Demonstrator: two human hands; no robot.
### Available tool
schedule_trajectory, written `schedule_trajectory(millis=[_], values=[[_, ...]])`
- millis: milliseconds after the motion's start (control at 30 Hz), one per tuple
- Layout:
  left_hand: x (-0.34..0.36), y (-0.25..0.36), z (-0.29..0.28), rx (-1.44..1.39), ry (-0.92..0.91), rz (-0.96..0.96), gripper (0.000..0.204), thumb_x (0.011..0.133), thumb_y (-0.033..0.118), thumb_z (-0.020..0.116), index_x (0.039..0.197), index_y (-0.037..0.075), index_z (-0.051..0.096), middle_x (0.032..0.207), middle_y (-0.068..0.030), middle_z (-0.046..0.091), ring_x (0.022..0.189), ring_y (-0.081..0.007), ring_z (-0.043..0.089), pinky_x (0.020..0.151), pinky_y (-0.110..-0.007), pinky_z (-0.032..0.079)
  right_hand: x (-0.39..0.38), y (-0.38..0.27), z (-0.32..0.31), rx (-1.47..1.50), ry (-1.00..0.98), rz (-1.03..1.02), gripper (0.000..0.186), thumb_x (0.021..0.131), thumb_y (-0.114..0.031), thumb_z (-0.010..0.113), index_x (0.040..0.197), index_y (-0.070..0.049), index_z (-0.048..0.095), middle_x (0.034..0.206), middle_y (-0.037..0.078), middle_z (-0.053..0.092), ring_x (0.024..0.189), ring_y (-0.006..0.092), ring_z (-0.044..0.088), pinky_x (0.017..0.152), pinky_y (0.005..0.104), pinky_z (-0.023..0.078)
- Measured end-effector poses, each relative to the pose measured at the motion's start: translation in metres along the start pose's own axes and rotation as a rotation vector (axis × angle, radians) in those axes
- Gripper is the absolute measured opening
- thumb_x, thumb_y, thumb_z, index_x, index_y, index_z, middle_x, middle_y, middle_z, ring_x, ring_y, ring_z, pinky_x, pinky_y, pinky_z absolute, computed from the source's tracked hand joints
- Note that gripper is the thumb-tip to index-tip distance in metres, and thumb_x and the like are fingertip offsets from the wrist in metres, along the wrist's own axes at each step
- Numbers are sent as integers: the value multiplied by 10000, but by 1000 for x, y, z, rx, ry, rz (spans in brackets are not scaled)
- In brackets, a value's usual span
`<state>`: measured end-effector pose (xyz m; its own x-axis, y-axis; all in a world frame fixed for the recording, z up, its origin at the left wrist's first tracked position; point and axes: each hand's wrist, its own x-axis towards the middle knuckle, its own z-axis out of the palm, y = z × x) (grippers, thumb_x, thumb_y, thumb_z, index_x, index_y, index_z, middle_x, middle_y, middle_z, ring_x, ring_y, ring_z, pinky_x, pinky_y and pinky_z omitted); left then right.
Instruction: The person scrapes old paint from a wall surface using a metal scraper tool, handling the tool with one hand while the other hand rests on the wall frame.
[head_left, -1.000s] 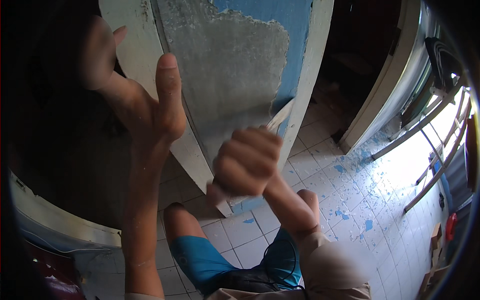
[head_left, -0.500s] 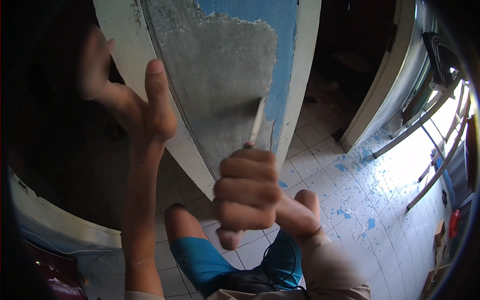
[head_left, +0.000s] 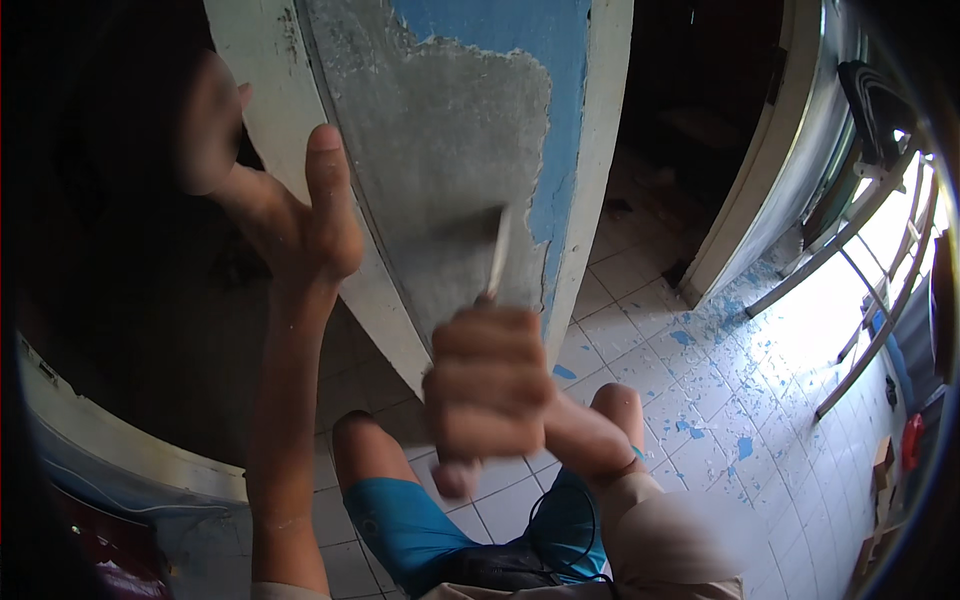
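My right hand (head_left: 485,385) is closed round a scraper (head_left: 498,250) with a thin, pale blade raised over the wall section's grey bare patch (head_left: 430,130). Flaking blue paint (head_left: 565,120) borders the patch on the top and right, with pale trim down both sides. My left hand (head_left: 300,215) is up beside the left trim (head_left: 275,100), thumb raised and fingers apart; its upper fingers are blurred, so I cannot make out whether they touch the trim.
A dark doorway (head_left: 700,90) is at the right, with metal bars (head_left: 850,250) in bright light beside it. Blue paint flakes (head_left: 745,445) lie scattered on the white tiles (head_left: 700,500). A small red object (head_left: 912,440) is at the right edge. My bent knees are below.
My right hand and the scraper have moved down and left from the blue paint edge, the blade swinging more upright over the grey patch. My left hand has shifted slightly downward overall.
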<state>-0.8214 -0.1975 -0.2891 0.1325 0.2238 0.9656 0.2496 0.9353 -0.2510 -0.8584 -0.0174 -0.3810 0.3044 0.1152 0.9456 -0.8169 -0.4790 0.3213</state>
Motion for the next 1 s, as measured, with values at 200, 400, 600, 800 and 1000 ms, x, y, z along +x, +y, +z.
schedule_trajectory(millis=[200,400,600,800,1000], values=[[-1,2,2,72,3,14,529,1008,146,622,1402,-26,314,1573,-342,296,1418,-385,386,1207,-544,312,-9,11,-13,-242,-35,20,222,847,-120,466,650,-149,367,646,-24,323,503,143,391,427,290,284],[0,0,-4,46,2,13,520,1005,148,611,1393,-34,316,1555,-364,298,1415,-401,393,1198,-563,331,-2,-11,-4,-39,86,-77,274,858,-109,526,649,-148,354,640,-23,383,484,125,399,409,286,253],[-3,-3,-1,39,-7,22,526,1003,143,614,1387,-39,304,1551,-363,306,1412,-404,394,1192,-574,338,-9,-26,-7,-39,57,-42,354,1002,-228,492,672,-115,430,626,-12,424,490,159,463,443,285,363],[-8,-10,5,-25,8,37,565,1022,232,640,1404,-17,307,1561,-341,269,1345,-364,409,1150,-535,333,-23,-30,-7,-7,24,-16,425,1061,-298,472,676,-122,435,638,-18,429,507,159,476,482,306,415],[0,-5,-11,71,-40,51,543,1020,159,622,1393,-24,273,1573,-358,260,1421,-408,376,1194,-582,337,-25,-27,7,57,51,-45,292,929,-167,518,671,-181,383,673,-42,400,518,131,443,434,297,325]])
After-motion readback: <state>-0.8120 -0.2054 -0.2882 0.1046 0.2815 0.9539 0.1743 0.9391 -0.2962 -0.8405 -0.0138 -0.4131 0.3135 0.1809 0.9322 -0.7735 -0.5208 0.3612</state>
